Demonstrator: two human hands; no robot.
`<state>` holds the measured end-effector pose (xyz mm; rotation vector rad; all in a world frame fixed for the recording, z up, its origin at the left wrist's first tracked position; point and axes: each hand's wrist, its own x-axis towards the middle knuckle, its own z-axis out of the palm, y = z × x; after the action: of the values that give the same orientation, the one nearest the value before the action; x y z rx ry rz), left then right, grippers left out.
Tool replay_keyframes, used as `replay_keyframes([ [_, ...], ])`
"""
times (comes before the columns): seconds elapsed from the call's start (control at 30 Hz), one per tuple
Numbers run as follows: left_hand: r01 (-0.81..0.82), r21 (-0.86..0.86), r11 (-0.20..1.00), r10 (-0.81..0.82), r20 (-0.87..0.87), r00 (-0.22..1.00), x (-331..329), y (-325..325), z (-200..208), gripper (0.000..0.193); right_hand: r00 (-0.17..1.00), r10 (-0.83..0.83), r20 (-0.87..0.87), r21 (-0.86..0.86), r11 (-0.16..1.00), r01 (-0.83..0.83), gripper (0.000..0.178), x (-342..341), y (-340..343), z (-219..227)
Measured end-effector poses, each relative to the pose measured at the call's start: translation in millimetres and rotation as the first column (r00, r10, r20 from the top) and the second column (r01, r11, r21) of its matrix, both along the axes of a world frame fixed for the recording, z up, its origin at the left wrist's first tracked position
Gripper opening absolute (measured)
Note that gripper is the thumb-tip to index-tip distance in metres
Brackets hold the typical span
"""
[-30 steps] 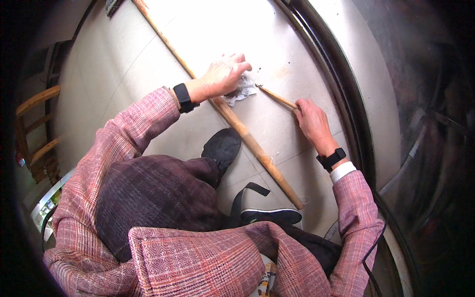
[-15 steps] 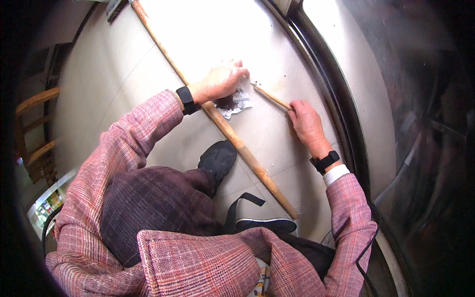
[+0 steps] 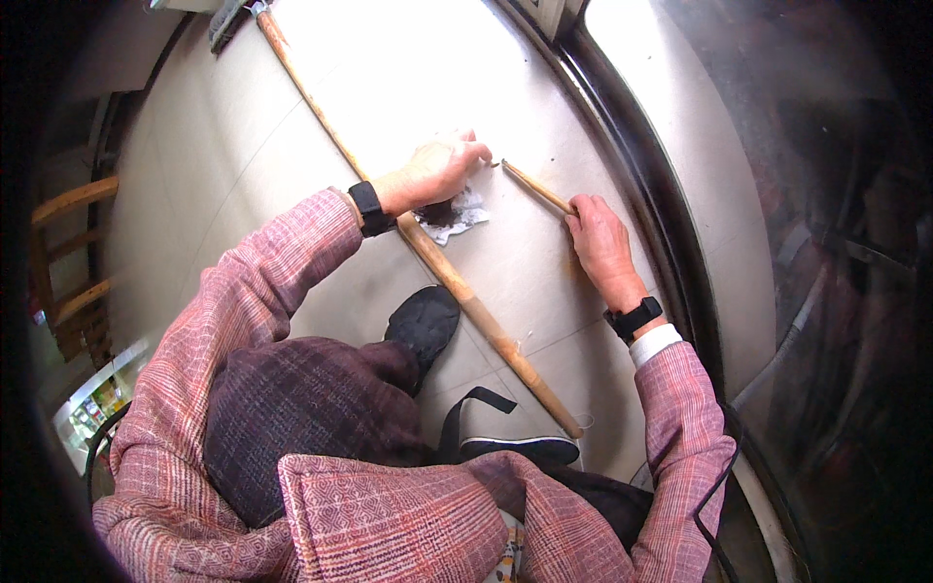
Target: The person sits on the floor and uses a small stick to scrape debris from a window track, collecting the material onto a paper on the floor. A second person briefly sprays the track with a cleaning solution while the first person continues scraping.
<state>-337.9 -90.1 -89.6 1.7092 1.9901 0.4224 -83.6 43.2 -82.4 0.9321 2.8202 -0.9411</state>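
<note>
My right hand (image 3: 603, 243) grips a thin wooden stick (image 3: 536, 187) near its end. The stick points up and left, with a small dark bit at its tip. Facing that tip, with a small gap between, is my left hand (image 3: 439, 170). Its thumb and fingers are pinched together, and a tiny brownish bit shows at the fingertips, too small to name. Partly hidden under the left hand, a crumpled white paper (image 3: 468, 222) lies on the floor with a heap of dark dirt (image 3: 437, 212) on it.
A long wooden pole (image 3: 486, 321) lies diagonally across the tiled floor (image 3: 292, 175), passing under my left wrist, with a grey head (image 3: 226, 24) at its far end. A dark curved door track (image 3: 641, 155) runs along the right. My black shoe (image 3: 424, 325) is beside the pole.
My left fingertips have come down slightly towards the stick's tip, and a small bit now shows at them. Dark specks by the stick's tip are fewer. The right hand keeps its grip.
</note>
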Motion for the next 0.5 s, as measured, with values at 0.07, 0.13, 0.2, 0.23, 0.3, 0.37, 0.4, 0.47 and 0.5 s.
replay_keyframes([
  [0.07,-0.004,0.027,1.0,0.005,-0.016,1.0,0,0,-5,0.019,1.0,-0.012,-0.019,-0.003,1.0,0.012,0.014,1,0,1],
  [0.13,-0.011,0.046,0.999,0.012,-0.028,1.0,1,3,-6,0.018,1.0,-0.014,-0.026,0.008,1.0,0.014,0.013,4,3,-3],
  [0.2,-0.021,0.054,0.998,0.023,-0.039,0.999,4,2,-6,0.017,0.999,-0.017,-0.035,0.01,1.0,0.018,0.013,6,5,-4],
  [0.23,-0.024,0.059,0.998,0.027,-0.057,0.998,5,2,-7,0.017,0.999,-0.02,-0.041,0.006,1.0,0.02,0.013,7,6,-4],
  [0.3,-0.028,0.069,0.997,0.034,-0.092,0.995,9,1,-9,0.016,0.998,-0.032,-0.056,-0.001,0.999,0.032,0.013,8,7,-4],
  [0.37,-0.035,0.08,0.996,0.045,-0.131,0.99,14,0,-11,0.016,0.996,-0.051,-0.072,-0.01,0.999,0.051,0.013,10,8,-2],
  [0.4,-0.038,0.086,0.996,0.051,-0.149,0.988,18,1,-11,0.016,0.995,-0.076,-0.062,-0.023,0.997,0.075,0.013,12,9,-1],
  [0.47,-0.05,0.091,0.995,0.063,-0.143,0.988,23,3,-11,0.017,0.991,-0.124,-0.042,-0.051,0.991,0.122,0.013,17,11,1],
  [0.5,-0.057,0.092,0.994,0.069,-0.139,0.988,25,4,-12,0.018,0.992,-0.123,-0.041,-0.036,0.992,0.121,0.013,20,11,0],
])
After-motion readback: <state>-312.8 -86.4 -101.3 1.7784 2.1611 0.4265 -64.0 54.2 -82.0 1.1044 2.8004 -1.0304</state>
